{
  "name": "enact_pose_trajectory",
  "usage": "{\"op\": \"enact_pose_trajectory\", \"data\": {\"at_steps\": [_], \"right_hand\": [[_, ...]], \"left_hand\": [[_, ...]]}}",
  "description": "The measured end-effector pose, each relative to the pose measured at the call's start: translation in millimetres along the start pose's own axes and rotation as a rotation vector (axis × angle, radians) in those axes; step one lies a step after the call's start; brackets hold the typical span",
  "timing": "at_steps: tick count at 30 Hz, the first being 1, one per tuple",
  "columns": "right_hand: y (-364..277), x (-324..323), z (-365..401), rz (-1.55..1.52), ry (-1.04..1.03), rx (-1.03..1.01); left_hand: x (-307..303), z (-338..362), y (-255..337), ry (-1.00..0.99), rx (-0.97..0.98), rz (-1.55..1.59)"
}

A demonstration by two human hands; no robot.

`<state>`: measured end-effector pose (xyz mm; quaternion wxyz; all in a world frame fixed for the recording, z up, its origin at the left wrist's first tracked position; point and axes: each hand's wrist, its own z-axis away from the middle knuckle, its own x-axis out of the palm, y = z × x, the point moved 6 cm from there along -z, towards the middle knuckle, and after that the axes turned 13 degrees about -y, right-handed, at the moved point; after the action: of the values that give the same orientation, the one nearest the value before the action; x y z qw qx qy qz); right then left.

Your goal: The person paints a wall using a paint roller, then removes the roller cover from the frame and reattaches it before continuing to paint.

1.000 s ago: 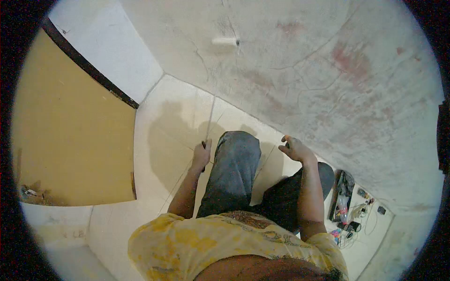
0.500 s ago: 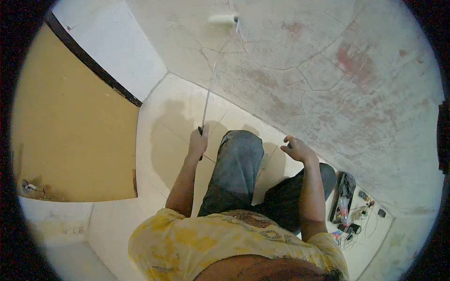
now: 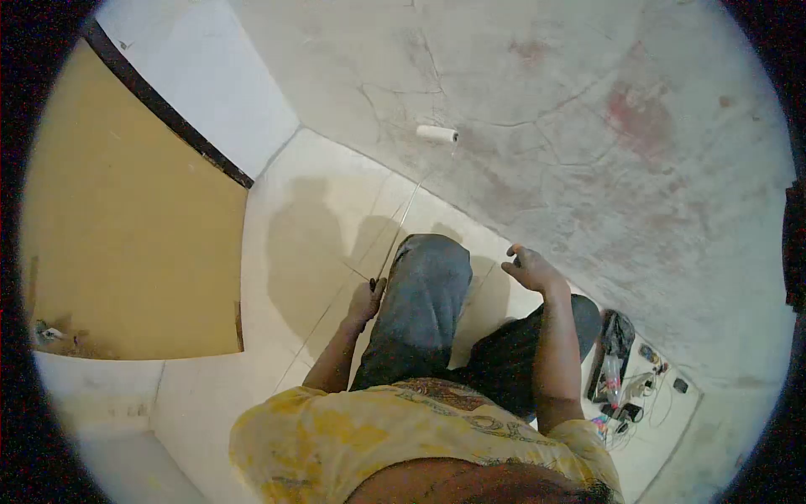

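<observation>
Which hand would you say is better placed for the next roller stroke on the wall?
Probably the left hand: it grips the handle of the paint roller, whose sleeve is up at the wall. The right hand is away from the handle.

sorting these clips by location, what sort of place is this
Probably a room indoors being painted or redone: the left hand holds a long-handled paint roller, the wall is cracked and patchy with reddish stains, and the floor is pale tile.
</observation>
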<state>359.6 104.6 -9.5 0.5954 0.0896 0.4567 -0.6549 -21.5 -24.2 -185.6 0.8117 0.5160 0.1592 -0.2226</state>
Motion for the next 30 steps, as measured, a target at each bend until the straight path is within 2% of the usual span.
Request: {"op": "enact_pose_trajectory", "data": {"at_steps": [3, 6, 9, 12, 15, 18, 21, 22, 24, 26, 27, 30], "right_hand": [[-1.0, -0.3, -0.8, 0.004, -0.017, 0.009], [-1.0, -0.9, 0.4, 0.003, -0.013, 0.023], [-4.6, -3.2, 1.9, 0.007, -0.027, 0.038], [-3.3, -0.9, -2.4, 0.002, -0.044, 0.030], [0.9, -1.6, 0.6, -0.026, -0.003, 0.036], [0.7, -3.7, 6.0, -0.038, -0.013, 0.057], [3.3, -1.8, 3.6, -0.029, -0.008, 0.022], [0.0, -2.6, 5.3, -0.037, -0.011, 0.026], [-5.5, -5.0, 7.4, -0.049, -0.022, 0.030], [-8.1, -4.6, 6.8, -0.034, -0.025, 0.028], [-9.6, -4.7, 6.6, -0.026, -0.026, 0.027], [-9.2, -5.7, 7.1, -0.030, -0.038, 0.046]], "left_hand": [[-28.0, 16.6, 43.6, 0.114, -0.013, -0.177], [-48.8, 10.3, 46.0, 0.179, -0.070, -0.119], [-76.7, 4.6, 82.5, 0.187, -0.053, -0.107], [-102.5, -13.8, 121.9, 0.296, -0.004, 0.000], [-119.6, -23.0, 171.0, 0.259, -0.018, 0.130], [-115.7, -43.2, 160.5, 0.284, 0.058, 0.140], [-86.9, -36.9, 126.9, 0.204, -0.045, 0.152], [-78.8, -21.5, 131.1, 0.248, -0.107, 0.081], [-50.6, -7.8, 103.4, 0.130, -0.072, 0.145], [-25.5, -5.6, 58.1, 0.143, -0.010, 0.049], [-22.9, -2.2, 54.8, 0.150, 0.022, 0.000], [-23.6, 1.0, 42.8, 0.132, -0.069, 0.089]]}}
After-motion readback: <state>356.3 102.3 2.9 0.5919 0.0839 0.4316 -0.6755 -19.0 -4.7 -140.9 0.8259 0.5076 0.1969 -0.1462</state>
